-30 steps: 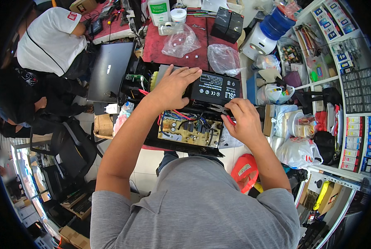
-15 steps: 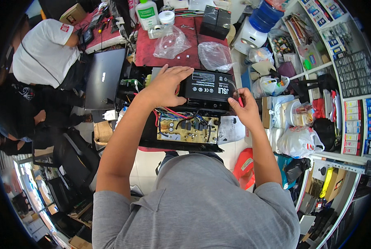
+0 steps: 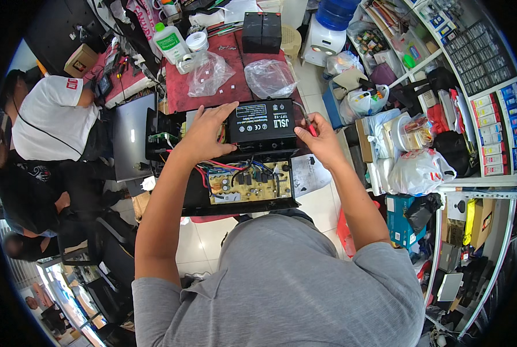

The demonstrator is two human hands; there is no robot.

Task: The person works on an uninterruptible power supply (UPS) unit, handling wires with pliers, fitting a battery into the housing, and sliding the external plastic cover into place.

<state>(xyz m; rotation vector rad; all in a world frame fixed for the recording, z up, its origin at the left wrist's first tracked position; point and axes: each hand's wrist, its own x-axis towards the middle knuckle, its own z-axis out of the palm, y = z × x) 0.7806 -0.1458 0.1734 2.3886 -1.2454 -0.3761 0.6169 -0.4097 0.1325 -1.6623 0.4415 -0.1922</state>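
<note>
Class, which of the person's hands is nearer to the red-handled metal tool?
Right. The right hand holds the red-handled metal tool; the left hand is farther off, beside the left end of the black, box-shaped battery.

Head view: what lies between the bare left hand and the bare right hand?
In the head view, a black rectangular battery with white print lies between the left hand and right hand, which holds a red-handled tool.

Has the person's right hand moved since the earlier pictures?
Yes: the bare right hand has moved away from the tan rectangular circuit board, forward to the right end of the black boxy battery.
</note>
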